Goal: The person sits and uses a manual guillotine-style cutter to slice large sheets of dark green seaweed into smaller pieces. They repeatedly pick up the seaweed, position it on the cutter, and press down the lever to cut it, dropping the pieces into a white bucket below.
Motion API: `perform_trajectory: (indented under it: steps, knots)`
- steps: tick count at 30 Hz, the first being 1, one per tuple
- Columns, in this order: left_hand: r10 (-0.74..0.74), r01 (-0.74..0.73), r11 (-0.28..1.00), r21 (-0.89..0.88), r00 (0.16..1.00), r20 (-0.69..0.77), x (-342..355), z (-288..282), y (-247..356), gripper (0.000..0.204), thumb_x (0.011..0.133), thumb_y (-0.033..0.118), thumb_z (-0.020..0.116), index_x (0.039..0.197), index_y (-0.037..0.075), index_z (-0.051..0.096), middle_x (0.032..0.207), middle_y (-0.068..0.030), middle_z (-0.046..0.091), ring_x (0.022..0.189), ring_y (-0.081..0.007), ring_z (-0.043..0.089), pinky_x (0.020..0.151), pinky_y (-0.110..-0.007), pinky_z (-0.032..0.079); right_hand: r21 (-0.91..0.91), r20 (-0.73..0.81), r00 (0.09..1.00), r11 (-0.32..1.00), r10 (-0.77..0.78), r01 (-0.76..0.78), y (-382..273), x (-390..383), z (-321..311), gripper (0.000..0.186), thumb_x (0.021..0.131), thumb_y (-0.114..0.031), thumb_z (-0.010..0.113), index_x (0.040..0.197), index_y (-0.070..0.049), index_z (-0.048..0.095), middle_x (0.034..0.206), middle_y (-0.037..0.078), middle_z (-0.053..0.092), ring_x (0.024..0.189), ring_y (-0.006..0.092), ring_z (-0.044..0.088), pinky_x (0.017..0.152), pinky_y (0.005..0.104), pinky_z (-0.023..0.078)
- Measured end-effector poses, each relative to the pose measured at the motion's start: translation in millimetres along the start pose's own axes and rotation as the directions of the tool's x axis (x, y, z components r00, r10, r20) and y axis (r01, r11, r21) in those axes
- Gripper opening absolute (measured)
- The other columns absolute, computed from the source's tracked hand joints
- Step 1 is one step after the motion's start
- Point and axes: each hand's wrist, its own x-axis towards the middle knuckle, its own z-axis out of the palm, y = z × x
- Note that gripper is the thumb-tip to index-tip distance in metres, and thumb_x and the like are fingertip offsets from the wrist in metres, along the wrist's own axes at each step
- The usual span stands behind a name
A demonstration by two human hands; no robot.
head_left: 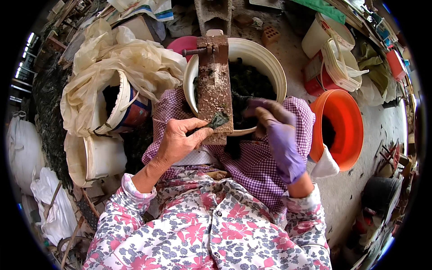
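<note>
Dark green scrap [218, 120] out over the near end of the board [215, 92], and the left hand [179, 137] pinches its left edge between thumb and fingers! Across at the near right rim of the bucket [267, 58], the purple-gloved right hand [282, 137] is a curled blur; whether it grips anything, I can't tell. Good form, I'd say: pinch only that edge, brush crumbs [210, 103] aside, give the right hand clear room.

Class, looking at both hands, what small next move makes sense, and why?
Probably bring the gloved right hand to the dark green piece: the left hand pinches it at the brown board, while the right hand is apart from it.
</note>
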Motion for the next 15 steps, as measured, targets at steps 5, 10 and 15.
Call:
perform_trajectory:
  steps: [5, 10, 15]
  knots:
    - [0.241, -0.24, 0.971, -0.025, 0.969, 0.05, 10.6, 17.6, 7.9, 0.01, 0.077, 0.006, 0.065, 0.084, -0.002, 0.065, 0.059, -0.0002, 0.057, 0.05, -0.0032, 0.049, 0.045, -0.02, 0.04, -0.515, 0.444, 0.707, 0.489, -0.55, 0.704, 11.3, 1.3, 31.2, 0.019, 0.086, -0.018, 0.055, 0.1, -0.007, 0.062, 0.083, 0.016, 0.064, 0.066, 0.0302, 0.061, 0.054, 0.0343, 0.048]
    - [0.01, 0.007, 0.998, -0.07, 0.971, 0.24, 16.8, -4.5, -6.2, 0.014, 0.074, 0.006, 0.067, 0.086, -0.001, 0.067, 0.064, -0.0037, 0.062, 0.055, -0.006, 0.055, 0.051, -0.02, 0.045, -0.505, 0.429, 0.889, 0.775, -0.157, 0.38, 6.5, 9.0, 12.5, 0.03, 0.086, -0.026, 0.055, 0.072, -0.001, 0.064, 0.056, 0.016, 0.056, 0.05, 0.0279, 0.058, 0.047, 0.0332, 0.046]
    - [-0.007, 0.03, 0.995, -0.096, 0.973, 0.229, 0.3, -46.8, -4.6, 0.014, 0.075, 0.003, 0.067, 0.087, -0.004, 0.067, 0.064, -0.0047, 0.063, 0.054, -0.0055, 0.054, 0.05, -0.018, 0.044, -0.479, 0.526, 0.78, 0.876, 0.339, -0.058, -23.8, 7.0, 5.0, 0.025, 0.088, -0.018, 0.054, 0.097, 0.004, 0.061, 0.069, 0.008, 0.062, 0.056, 0.0163, 0.064, 0.049, 0.0238, 0.05]
